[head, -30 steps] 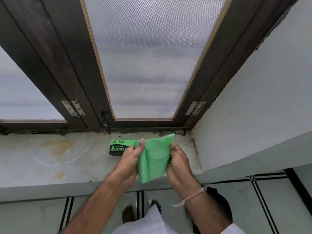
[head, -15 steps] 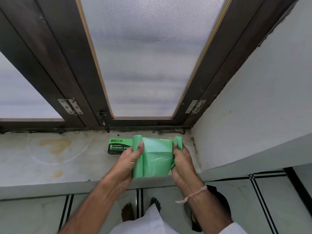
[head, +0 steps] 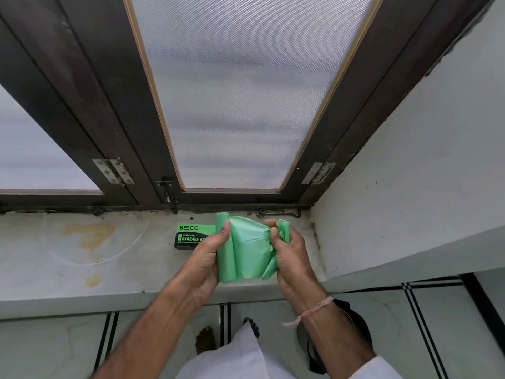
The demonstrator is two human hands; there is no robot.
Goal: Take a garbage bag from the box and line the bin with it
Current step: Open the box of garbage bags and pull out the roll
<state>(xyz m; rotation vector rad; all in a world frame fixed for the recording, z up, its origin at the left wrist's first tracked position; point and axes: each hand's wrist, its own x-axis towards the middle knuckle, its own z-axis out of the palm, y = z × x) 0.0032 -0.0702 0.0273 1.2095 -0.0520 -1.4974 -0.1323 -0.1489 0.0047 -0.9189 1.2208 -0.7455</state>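
Between left hand (head: 209, 258) and right hand (head: 291, 250), both gripping it, stretches the green garbage bag (head: 250, 248).

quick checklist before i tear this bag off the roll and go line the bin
1. Left hand grips the green roll: ok.
2. Right hand pinches the unrolled bag edge: ok.
3. Bag separated from the roll: not ok, one continuous sheet.
4. Perforation line located: cannot tell.
5. Box lying clear on the sill: ok.
6. Bin within reach: cannot tell, mostly hidden behind the right arm.
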